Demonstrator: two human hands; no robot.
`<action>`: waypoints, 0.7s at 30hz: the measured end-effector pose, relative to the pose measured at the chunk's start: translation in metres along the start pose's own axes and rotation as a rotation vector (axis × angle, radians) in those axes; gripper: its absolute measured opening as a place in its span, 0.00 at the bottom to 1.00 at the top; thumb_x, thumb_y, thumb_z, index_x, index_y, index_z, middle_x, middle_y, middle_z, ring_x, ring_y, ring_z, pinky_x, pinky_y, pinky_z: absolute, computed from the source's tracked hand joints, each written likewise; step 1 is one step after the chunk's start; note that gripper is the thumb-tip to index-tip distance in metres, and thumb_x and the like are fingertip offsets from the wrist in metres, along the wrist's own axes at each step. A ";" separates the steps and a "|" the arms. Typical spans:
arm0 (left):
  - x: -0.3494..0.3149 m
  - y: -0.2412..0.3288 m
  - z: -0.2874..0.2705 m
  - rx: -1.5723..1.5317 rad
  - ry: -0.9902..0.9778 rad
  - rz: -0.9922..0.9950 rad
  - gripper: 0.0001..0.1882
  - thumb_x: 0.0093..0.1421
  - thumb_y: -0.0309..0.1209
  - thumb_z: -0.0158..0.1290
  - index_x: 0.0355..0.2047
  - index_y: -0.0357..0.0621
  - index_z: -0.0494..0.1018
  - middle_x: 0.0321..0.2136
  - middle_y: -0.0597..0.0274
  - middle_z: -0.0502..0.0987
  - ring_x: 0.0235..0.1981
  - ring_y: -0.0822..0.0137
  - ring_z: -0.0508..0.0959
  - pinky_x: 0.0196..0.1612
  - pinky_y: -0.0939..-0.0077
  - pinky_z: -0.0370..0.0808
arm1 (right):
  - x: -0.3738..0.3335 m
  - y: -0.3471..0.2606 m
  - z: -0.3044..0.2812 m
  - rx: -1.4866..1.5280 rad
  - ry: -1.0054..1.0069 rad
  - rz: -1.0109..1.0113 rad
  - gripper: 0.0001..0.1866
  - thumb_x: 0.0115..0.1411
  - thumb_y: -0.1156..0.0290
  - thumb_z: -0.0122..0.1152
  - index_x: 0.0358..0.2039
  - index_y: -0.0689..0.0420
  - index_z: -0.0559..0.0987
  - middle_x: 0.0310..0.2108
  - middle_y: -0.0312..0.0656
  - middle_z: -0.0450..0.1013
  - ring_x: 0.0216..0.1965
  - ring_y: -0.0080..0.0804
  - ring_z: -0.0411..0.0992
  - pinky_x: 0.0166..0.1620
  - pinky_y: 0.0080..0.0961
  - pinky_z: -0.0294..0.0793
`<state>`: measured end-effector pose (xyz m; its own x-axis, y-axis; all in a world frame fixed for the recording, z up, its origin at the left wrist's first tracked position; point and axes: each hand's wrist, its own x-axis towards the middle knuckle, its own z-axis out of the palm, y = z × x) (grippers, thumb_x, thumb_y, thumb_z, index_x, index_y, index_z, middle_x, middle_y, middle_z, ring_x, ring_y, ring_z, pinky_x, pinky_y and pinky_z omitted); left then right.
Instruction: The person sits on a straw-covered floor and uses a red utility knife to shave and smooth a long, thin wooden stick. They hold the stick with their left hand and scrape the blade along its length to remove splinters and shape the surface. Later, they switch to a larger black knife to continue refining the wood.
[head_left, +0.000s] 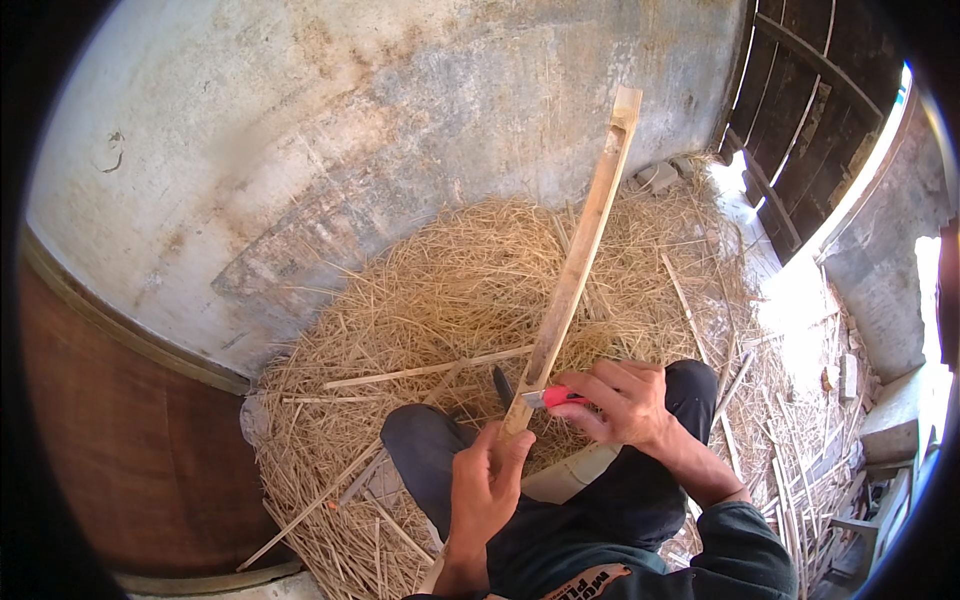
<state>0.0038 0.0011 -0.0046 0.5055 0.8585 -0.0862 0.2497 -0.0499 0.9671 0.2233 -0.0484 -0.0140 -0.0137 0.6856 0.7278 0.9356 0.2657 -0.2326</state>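
A long split length of bamboo [575, 270], hollow side showing, slants up and away from my lap toward the wall. My left hand [487, 478] is closed around its near end. In my right hand [622, 402] is a red utility knife [563, 396], its short metal blade lying against the bamboo just beyond my left hand. A dark, narrow blade-like piece [502, 384] shows beside the bamboo on its left; what it belongs to is hidden. Both my knees are bent, one on each side of the bamboo's near end.
Shavings and straw-like strips [450, 270] cover the floor, with loose bamboo sticks [430, 370] among them. A stained plaster wall [400, 110] rises beyond. To the left is a brown wooden panel [120, 430]; at far right, a dark plank door [800, 110] and a light block [848, 377].
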 end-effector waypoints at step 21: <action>-0.003 -0.040 -0.024 -0.303 -0.224 -0.189 0.15 0.76 0.39 0.49 0.36 0.41 0.72 0.23 0.79 0.62 0.25 0.84 0.58 0.27 0.81 0.56 | -0.009 0.038 -0.012 0.245 0.138 0.284 0.09 0.60 0.68 0.73 0.39 0.56 0.86 0.27 0.36 0.79 0.21 0.26 0.75 0.25 0.27 0.73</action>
<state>-0.0274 0.0122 -0.0371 0.6497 0.7041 -0.2867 0.1184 0.2788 0.9530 0.2629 -0.0525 -0.0218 0.2965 0.6624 0.6880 0.7830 0.2439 -0.5722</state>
